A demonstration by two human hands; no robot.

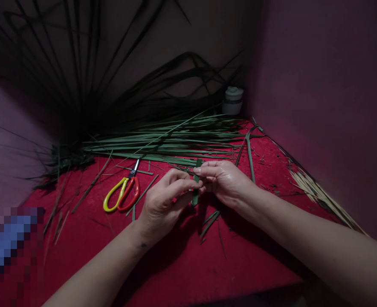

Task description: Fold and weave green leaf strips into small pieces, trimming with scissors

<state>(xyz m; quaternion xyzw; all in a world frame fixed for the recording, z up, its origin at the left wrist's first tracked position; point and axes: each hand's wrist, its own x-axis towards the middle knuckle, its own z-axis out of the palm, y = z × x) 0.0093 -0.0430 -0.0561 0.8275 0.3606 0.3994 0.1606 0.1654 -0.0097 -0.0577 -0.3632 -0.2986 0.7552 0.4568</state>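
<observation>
While two hands [167, 194] pinch one green strip [195, 198], one pair of scissors [132, 173] lies nearby

Looks like 1 short, flat, blunt-ended strip of green leaf [195, 198], pinched partway along its length, pointing nearly from 6 to 12 o'clock with a slight lean toward 1, just off the view's centre toward 5 o'clock, partly hidden across the middle.
</observation>
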